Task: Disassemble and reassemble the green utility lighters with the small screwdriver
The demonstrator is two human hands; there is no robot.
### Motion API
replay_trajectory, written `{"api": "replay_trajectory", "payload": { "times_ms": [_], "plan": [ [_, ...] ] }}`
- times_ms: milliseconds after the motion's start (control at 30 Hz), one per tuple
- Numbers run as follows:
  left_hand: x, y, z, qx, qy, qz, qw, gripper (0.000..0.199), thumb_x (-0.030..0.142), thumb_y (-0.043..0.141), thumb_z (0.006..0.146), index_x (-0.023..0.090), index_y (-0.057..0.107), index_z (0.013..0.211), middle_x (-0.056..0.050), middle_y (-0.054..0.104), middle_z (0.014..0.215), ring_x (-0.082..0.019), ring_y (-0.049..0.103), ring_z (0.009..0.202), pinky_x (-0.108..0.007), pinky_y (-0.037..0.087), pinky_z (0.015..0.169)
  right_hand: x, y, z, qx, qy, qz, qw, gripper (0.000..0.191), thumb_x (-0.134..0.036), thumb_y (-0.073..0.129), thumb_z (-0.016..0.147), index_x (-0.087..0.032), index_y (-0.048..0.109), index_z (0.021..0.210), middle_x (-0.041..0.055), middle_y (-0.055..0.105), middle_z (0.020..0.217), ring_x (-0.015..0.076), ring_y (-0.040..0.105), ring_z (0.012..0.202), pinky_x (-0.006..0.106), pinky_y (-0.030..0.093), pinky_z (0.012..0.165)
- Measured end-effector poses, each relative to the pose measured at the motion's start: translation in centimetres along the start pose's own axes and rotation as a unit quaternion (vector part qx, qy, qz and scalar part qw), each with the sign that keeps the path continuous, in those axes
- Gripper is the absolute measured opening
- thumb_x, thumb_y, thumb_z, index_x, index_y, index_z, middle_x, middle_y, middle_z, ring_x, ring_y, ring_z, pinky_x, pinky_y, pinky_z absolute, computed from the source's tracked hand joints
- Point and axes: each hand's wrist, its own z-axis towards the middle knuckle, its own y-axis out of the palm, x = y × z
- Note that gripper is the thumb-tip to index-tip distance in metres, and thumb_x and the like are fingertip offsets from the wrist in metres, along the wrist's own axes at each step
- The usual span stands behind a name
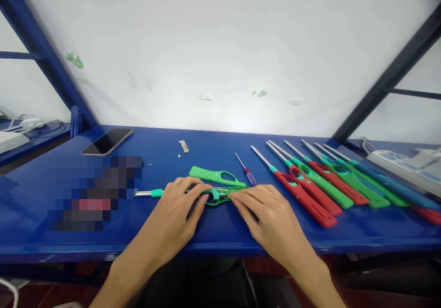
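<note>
A green gas lighter (pixel 223 198) with a long metal tube lies opened on the blue table, its inner parts exposed. My left hand (pixel 175 209) is closed around its front part near the teal trigger (pixel 215 195), with the tube sticking out to the left. My right hand (pixel 267 207) pinches at the handle end, its fingertips pressed together on the open body; whether they also grip a small part is hidden. Just behind the hands rests the loose green handle half (pixel 206 174). A small screwdriver (pixel 250 176) with a purple-red handle lies behind my right hand.
Several red, green and blue lighters (pixel 305 198) are lined up on the right. At the back left is a phone (pixel 108 142); a pixelated dark object (pixel 99 195) lies before it. A small clear piece (pixel 184 146) and tiny bits sit near the white wall (pixel 220 46).
</note>
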Motion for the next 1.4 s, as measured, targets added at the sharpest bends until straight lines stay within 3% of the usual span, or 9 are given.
{"api": "replay_trajectory", "payload": {
  "times_ms": [133, 367, 567, 800, 1033, 1200, 1267, 1400],
  "plan": [
    [0.2, 0.0, 0.0, 0.013, -0.016, -0.010, 1.000, 0.032, 0.029, 0.041, 0.111, 0.032, 0.055, 0.140, -0.003, 0.062, 0.134, -0.025, 0.054, 0.126, -0.048, 0.041, 0.109, 0.0, 0.0, -0.1, 0.039, 0.014, -0.023, 0.999, 0.015, -0.015, 0.061, 0.104, -0.018, 0.075, 0.107, 0.0040, 0.080, 0.101, 0.0221, 0.070, 0.092, 0.040, 0.047, 0.089],
    [0.0, 0.2, 0.2, 0.060, -0.013, -0.016, 0.998, 0.024, 0.026, 0.046, 0.109, 0.026, 0.064, 0.125, -0.004, 0.066, 0.121, -0.024, 0.057, 0.117, -0.046, 0.046, 0.102, 0.2, 0.3, -0.1, 0.027, 0.031, -0.025, 0.999, 0.014, -0.016, 0.061, 0.103, -0.018, 0.075, 0.107, 0.0052, 0.077, 0.107, 0.0229, 0.068, 0.098, 0.042, 0.047, 0.093],
    [-0.1, 0.2, 0.2, 0.058, -0.007, -0.018, 0.998, 0.022, 0.025, 0.047, 0.109, 0.026, 0.067, 0.117, -0.003, 0.067, 0.118, -0.025, 0.057, 0.114, -0.046, 0.047, 0.100, 0.1, 0.3, -0.1, 0.016, 0.041, -0.025, 0.999, 0.014, -0.019, 0.061, 0.104, -0.021, 0.074, 0.108, 0.0046, 0.075, 0.111, 0.0233, 0.067, 0.101, 0.043, 0.048, 0.092],
    [-0.1, 0.5, 0.0, 0.045, -0.009, 0.003, 0.999, 0.023, 0.024, 0.046, 0.109, 0.026, 0.065, 0.122, -0.005, 0.065, 0.122, -0.027, 0.055, 0.117, -0.052, 0.045, 0.102, 0.2, 0.3, -0.1, 0.015, 0.047, -0.031, 0.998, 0.015, -0.020, 0.059, 0.105, -0.022, 0.073, 0.110, 0.0057, 0.073, 0.116, 0.0242, 0.067, 0.106, 0.044, 0.049, 0.095],
    [0.3, 0.6, 0.1, 0.013, -0.035, 0.047, 0.998, 0.025, 0.020, 0.044, 0.108, 0.022, 0.063, 0.125, -0.009, 0.064, 0.124, -0.030, 0.056, 0.118, -0.056, 0.042, 0.103, 0.5, 0.2, -0.5, 0.047, 0.048, -0.040, 0.997, 0.018, -0.027, 0.060, 0.104, -0.028, 0.073, 0.116, 0.0091, 0.064, 0.135, 0.0285, 0.063, 0.120, 0.047, 0.050, 0.101],
    [1.1, 0.3, -0.1, 0.009, -0.049, 0.047, 0.998, 0.026, 0.018, 0.044, 0.107, 0.024, 0.062, 0.126, -0.007, 0.066, 0.121, -0.029, 0.058, 0.116, -0.055, 0.043, 0.106, 0.3, -1.1, 1.6, 0.120, 0.029, 0.014, 0.992, 0.012, -0.026, 0.062, 0.103, -0.029, 0.073, 0.108, 0.0033, 0.074, 0.107, 0.0225, 0.070, 0.100, 0.038, 0.052, 0.092],
    [1.3, 0.2, -0.1, 0.004, -0.054, 0.048, 0.997, 0.026, 0.019, 0.044, 0.107, 0.024, 0.062, 0.126, -0.007, 0.066, 0.121, -0.030, 0.058, 0.116, -0.056, 0.044, 0.106, 0.0, -1.1, 4.0, 0.066, 0.007, 0.011, 0.998, 0.013, -0.030, 0.063, 0.103, -0.030, 0.072, 0.113, 0.0012, 0.077, 0.099, 0.0230, 0.071, 0.095, 0.040, 0.051, 0.091],
    [1.3, 0.1, -0.2, -0.006, -0.064, 0.056, 0.996, 0.028, 0.021, 0.041, 0.107, 0.022, 0.063, 0.124, -0.011, 0.065, 0.123, -0.033, 0.058, 0.116, -0.059, 0.046, 0.103, -1.0, 0.8, 11.0, -0.173, -0.016, -0.004, 0.985, 0.025, -0.033, 0.059, 0.105, -0.030, 0.070, 0.127, 0.0037, 0.078, 0.113, 0.0252, 0.071, 0.107, 0.044, 0.051, 0.095]
  ]
}}
